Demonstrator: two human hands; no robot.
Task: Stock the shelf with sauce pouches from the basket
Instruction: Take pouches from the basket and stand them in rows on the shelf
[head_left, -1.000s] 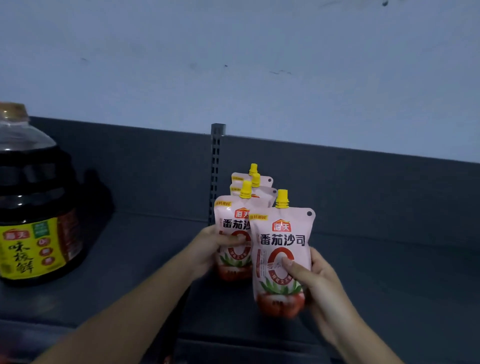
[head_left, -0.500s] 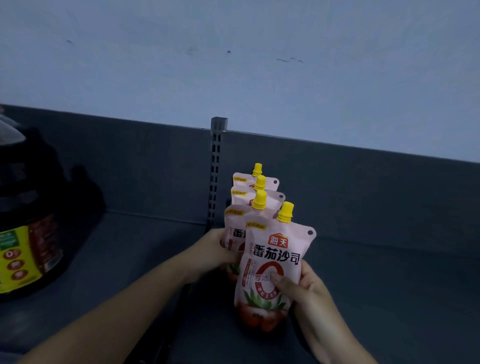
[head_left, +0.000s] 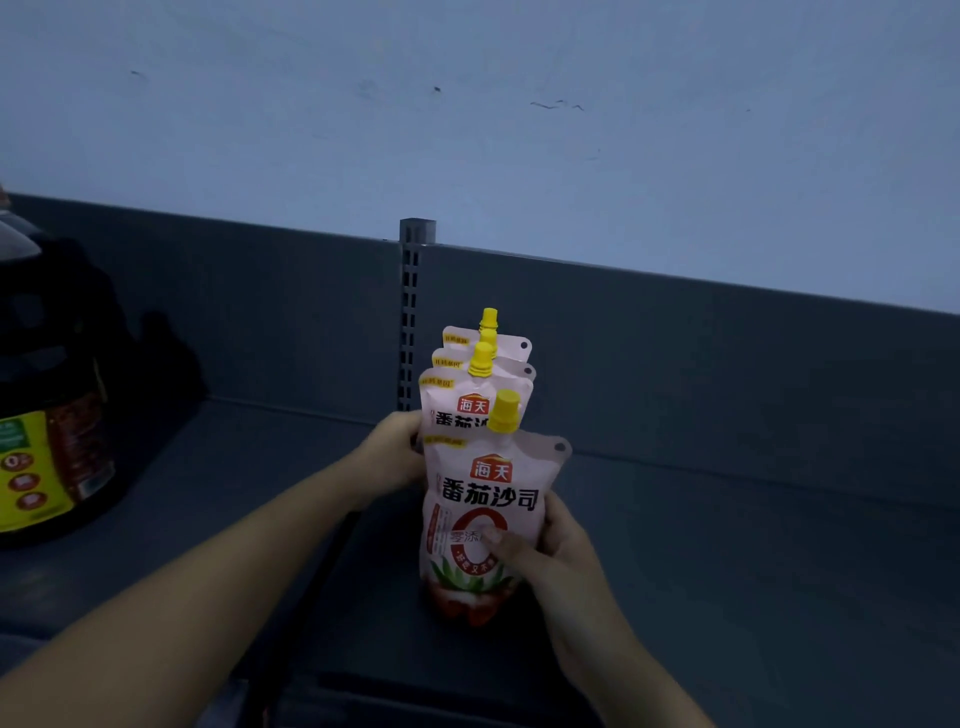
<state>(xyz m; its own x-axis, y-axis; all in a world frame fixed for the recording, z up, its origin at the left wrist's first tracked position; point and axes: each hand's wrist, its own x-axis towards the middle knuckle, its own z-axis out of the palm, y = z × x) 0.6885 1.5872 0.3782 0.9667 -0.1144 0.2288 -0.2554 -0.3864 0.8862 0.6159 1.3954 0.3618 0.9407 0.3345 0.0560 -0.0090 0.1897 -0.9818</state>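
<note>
My right hand (head_left: 563, 545) grips the front pouch (head_left: 485, 496), thumb across its label, upright on the shelf (head_left: 208, 499); my left hand (head_left: 395, 457) clasps the pouch row (head_left: 457, 400) behind.

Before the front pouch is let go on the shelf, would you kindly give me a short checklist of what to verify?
1. Grip: the right hand holds the front pouch, thumb across its face: ok.
2. Support: the left hand holds the left edge of the row of pouches behind: ok.
3. Pose: the front pouch is upright, yellow cap on top: ok.
4. Line: the front pouch stands directly in front of the row: ok.
5. Contact: whether its base rests on the shelf: cannot tell, too dark.
6. Neighbours: the large bottle stands well apart on the left: ok.
</note>
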